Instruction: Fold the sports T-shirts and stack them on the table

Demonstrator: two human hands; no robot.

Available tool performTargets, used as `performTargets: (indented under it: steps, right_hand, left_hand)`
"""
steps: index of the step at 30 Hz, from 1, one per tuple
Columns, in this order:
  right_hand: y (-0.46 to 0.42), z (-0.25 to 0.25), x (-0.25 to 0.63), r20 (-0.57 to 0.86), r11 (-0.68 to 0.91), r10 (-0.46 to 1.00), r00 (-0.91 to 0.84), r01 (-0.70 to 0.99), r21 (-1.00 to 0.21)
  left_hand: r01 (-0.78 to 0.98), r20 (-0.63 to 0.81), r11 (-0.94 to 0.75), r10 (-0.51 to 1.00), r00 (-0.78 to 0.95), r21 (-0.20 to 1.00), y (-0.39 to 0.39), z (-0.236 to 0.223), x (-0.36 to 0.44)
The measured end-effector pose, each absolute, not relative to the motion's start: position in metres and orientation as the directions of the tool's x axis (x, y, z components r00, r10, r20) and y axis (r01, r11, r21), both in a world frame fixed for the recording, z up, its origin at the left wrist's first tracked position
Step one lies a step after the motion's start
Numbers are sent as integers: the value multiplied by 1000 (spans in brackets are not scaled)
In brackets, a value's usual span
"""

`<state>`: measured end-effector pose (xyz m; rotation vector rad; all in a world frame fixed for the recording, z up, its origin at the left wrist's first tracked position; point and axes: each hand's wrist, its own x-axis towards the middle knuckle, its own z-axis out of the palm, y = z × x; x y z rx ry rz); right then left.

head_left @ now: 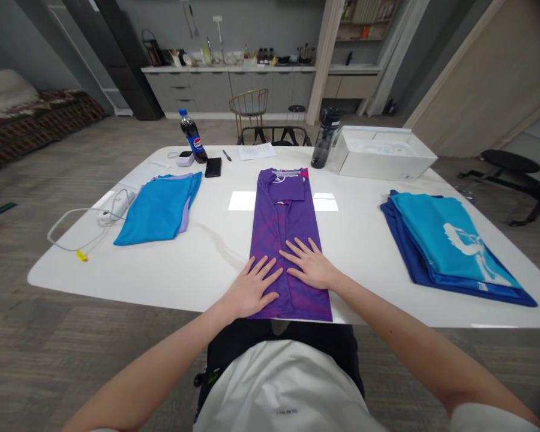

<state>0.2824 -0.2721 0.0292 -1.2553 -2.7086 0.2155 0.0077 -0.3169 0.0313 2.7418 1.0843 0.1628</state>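
A purple shirt (288,225) lies folded into a long narrow strip, its collar end toward the far side of the table and its near end at the front edge. My left hand (254,288) rests flat on the left part of its lower half, fingers spread. Just right of it, my right hand (309,264) also presses flat on the cloth with fingers apart. Farther right sits a stack of folded shirts, a light blue one (445,234) with a white print over dark blue ones (405,264). A blue garment (159,207) lies folded over a lilac one at the left.
On the white table (220,264) stand a cola bottle (192,138), a dark water bottle (325,141) and a white box (382,156). A phone (213,167), a pen (227,155), papers (257,151) and a white cable (67,210) lie about. Chairs and a kitchen counter are beyond.
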Motion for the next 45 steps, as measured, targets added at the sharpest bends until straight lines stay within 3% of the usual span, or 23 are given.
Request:
performTargets:
  steps: [7,19,27,32,35,39,45]
  right_hand:
    - [-283,30,284,74,586,808,-585,782,-214]
    - [-307,31,289,81,592,803,-591,775,-221]
    - [-314,42,306,57,585,784,-618,705,-402]
    - [-303,45,351,107,512,832,-544,680,-525]
    - [-306,45,375,43,488,818,-574,652,-580]
    - [-320,45,382,-52,477,795,-605,675,-564]
    - [-324,52,372,-84,510,759,-646,669,-540]
  left_hand:
    - [659,64,-702,696,716,270,-304,42,12]
    - [607,60,-766,630,774,211,-300,28,32]
    - [506,64,-718,603,795,479,-282,46,7]
    - [478,-2,-687,570,821,547,-260,51,-30]
    - [462,-78,-673,518,852,577,-266,54,-45]
    - [408,-26,-733,472,881,544,-280,53,-50]
    - [328,110,-816,425,899,476,-284,37,-45]
